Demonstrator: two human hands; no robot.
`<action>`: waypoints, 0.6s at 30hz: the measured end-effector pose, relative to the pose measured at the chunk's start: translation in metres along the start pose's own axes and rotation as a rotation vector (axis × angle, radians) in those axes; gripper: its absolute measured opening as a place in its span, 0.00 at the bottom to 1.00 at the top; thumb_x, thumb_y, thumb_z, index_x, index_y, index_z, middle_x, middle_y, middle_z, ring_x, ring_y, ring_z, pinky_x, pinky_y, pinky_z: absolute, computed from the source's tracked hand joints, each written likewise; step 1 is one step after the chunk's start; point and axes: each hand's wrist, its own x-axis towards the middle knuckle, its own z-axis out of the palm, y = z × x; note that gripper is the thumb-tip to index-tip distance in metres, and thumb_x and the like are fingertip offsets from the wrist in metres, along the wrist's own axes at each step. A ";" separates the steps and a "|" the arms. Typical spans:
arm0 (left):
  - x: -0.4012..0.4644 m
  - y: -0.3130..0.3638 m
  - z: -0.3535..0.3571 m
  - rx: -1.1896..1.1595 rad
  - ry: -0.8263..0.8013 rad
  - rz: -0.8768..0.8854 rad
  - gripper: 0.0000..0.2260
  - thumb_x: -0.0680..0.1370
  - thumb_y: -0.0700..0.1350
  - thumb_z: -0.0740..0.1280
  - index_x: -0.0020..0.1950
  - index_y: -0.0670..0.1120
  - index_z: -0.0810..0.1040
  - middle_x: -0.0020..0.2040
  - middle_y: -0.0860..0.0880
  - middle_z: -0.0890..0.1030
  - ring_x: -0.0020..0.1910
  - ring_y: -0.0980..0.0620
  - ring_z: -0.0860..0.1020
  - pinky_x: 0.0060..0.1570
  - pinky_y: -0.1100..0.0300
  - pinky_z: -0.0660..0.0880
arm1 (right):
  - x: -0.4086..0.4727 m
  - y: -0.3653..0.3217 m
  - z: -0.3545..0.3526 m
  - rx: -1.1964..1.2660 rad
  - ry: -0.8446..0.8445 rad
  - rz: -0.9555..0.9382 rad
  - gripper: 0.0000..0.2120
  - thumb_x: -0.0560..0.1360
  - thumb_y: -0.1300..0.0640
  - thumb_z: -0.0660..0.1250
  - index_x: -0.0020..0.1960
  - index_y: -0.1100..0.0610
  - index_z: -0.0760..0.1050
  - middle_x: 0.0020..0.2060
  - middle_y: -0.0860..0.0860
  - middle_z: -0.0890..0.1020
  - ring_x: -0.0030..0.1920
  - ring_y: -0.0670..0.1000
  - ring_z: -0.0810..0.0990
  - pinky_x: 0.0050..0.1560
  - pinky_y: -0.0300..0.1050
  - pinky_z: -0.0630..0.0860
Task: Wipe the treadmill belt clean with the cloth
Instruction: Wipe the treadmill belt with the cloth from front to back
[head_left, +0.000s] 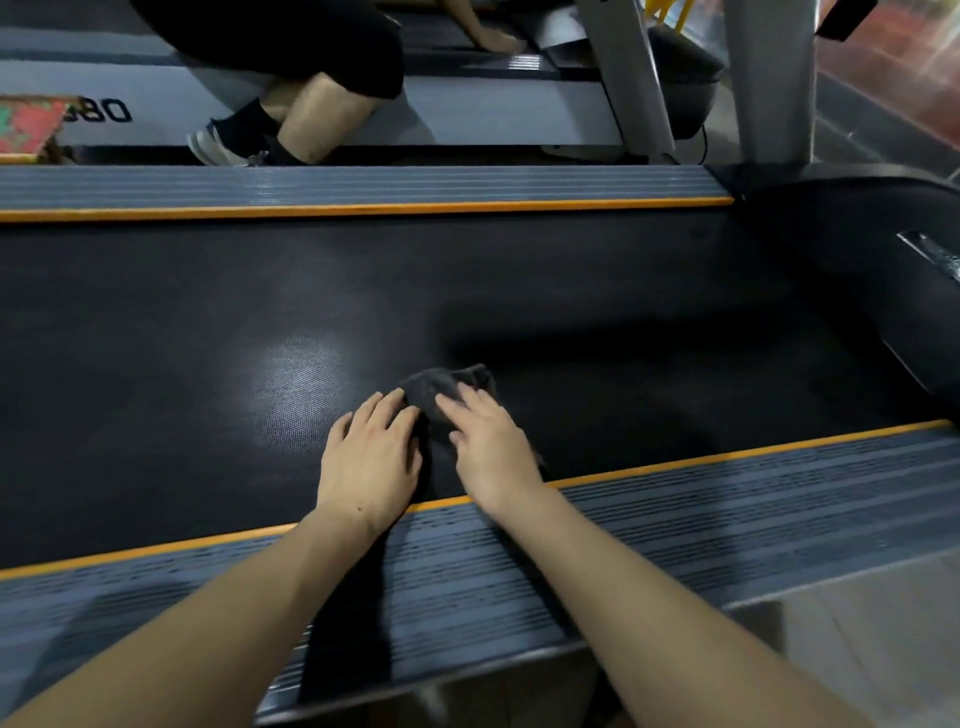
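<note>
Left hand (370, 453) and right hand (491, 448) press dark cloth (441, 391) flat on belt (208, 322), fingers straight; risk: bunched cloth slips from under palms, near strip by orange edge trim (727, 456) likely missed

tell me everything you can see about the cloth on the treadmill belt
The cloth is a small dark grey rag with a soft, fuzzy, towel-like look. It lies bunched and crumpled rather than spread flat, on the black treadmill belt near the orange-edged side rail closest to the camera. The left hand and right hand both rest on it with fingers fairly straight, pressing it against the belt. Its near part is hidden under and between the hands, so its full outline cannot be seen.
</note>
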 end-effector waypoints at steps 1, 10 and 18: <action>-0.005 0.000 -0.001 -0.012 0.010 -0.009 0.16 0.79 0.48 0.63 0.66 0.51 0.77 0.73 0.51 0.74 0.73 0.48 0.70 0.68 0.46 0.70 | 0.001 0.008 -0.008 -0.002 -0.016 -0.006 0.25 0.78 0.61 0.65 0.73 0.46 0.70 0.75 0.50 0.68 0.75 0.52 0.63 0.74 0.50 0.63; -0.008 0.002 -0.002 -0.071 0.004 -0.105 0.15 0.78 0.47 0.62 0.62 0.49 0.80 0.70 0.50 0.76 0.71 0.48 0.71 0.68 0.49 0.68 | -0.007 0.103 -0.085 -0.137 0.102 0.507 0.24 0.79 0.61 0.62 0.74 0.48 0.68 0.77 0.52 0.63 0.76 0.55 0.62 0.72 0.50 0.64; -0.011 0.000 -0.007 -0.113 0.015 -0.209 0.15 0.77 0.46 0.64 0.62 0.47 0.80 0.68 0.48 0.79 0.69 0.45 0.74 0.67 0.47 0.70 | -0.014 -0.013 -0.006 0.034 -0.091 0.132 0.29 0.76 0.68 0.63 0.72 0.46 0.71 0.77 0.49 0.65 0.77 0.53 0.59 0.76 0.50 0.56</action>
